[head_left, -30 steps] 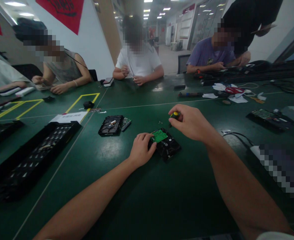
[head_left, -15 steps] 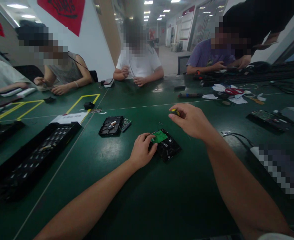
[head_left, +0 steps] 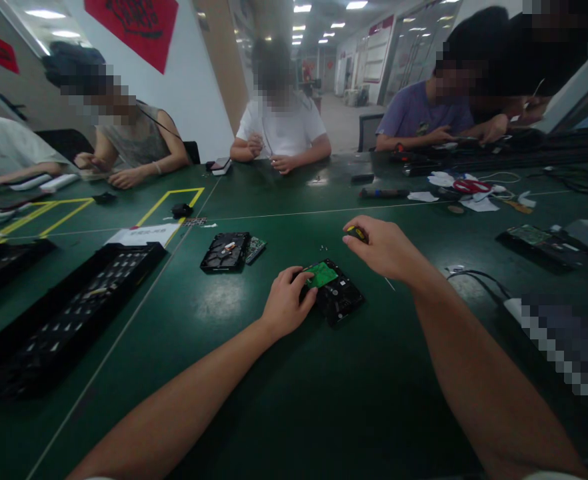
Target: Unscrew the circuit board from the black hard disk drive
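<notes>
A second earlier the screwdriver [head_left: 357, 233] had pointed down at the hard drive [head_left: 343, 297]; now its thin shaft was swung clear, slanting out below the right hand [head_left: 383, 248] toward the wrist. That suggested a break in the turning, since the tip met nothing on the drive. The right hand's grip was clenched around the screwdriver's handle, above and to the right of the drive. The left hand [head_left: 289, 304] stayed over the drive's left edge, fingers on top and thumb beside them, apparently steadying it; whether that grip was pinching or merely resting was not clear. The drive lay flat and askew on the tabletop [head_left: 274, 393], between the two hands.

The drive was a squarish, dark slab, with a smooth green board [head_left: 324, 275] set in its far part. The handle was stubby and rounded, yellow and dark, plastic by its look. Beyond the drive lay tiny pale bits [head_left: 323, 248], probably metal screws. Farther left, a ribbed black case [head_left: 224, 255] sat just beside a loose, flat circuit board [head_left: 256, 250]. The tabletop was dark green, with a soft sheen.
</notes>
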Action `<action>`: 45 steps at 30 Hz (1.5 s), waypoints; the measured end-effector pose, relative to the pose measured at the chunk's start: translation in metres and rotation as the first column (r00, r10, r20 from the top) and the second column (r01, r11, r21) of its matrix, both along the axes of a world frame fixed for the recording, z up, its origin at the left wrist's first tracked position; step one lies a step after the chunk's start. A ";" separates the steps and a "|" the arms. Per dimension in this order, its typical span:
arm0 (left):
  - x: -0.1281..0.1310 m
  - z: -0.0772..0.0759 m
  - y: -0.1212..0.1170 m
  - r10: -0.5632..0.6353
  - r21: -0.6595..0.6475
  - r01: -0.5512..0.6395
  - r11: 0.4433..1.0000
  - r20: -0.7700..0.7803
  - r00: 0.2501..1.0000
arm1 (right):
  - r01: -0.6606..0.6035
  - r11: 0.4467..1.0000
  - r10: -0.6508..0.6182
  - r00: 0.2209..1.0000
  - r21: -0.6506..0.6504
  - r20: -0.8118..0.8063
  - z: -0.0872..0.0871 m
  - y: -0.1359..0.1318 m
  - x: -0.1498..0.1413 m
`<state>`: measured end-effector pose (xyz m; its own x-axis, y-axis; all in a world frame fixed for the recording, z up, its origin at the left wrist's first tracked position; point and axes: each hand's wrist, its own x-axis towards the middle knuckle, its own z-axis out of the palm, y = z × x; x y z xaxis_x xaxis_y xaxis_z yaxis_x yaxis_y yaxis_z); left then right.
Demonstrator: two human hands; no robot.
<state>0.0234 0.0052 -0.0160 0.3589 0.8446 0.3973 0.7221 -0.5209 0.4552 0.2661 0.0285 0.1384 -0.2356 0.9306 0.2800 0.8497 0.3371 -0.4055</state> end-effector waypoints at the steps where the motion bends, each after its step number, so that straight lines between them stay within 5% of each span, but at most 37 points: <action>1: 0.000 0.000 0.000 0.003 -0.001 -0.003 1.000 0.003 1.000 | -0.002 1.000 0.002 1.000 -0.006 0.005 -0.001 0.000 0.000; 13: -0.001 -0.001 0.000 -0.004 0.006 0.004 1.000 -0.003 1.000 | -0.091 0.992 0.096 0.994 -0.090 0.051 -0.006 0.004 0.001; 16: 0.000 0.000 0.000 -0.005 0.011 0.005 1.000 -0.009 1.000 | -0.151 0.974 0.173 0.977 -0.167 0.124 -0.015 0.008 -0.003; 30: 0.001 0.000 0.000 0.005 0.006 -0.005 1.000 -0.015 1.000 | -0.063 0.918 0.185 0.941 -0.391 0.283 -0.066 0.034 -0.011; 45: 0.000 -0.003 0.002 0.001 0.008 -0.001 1.000 -0.023 1.000 | -0.043 0.905 0.186 0.934 -0.423 0.304 -0.069 0.032 -0.016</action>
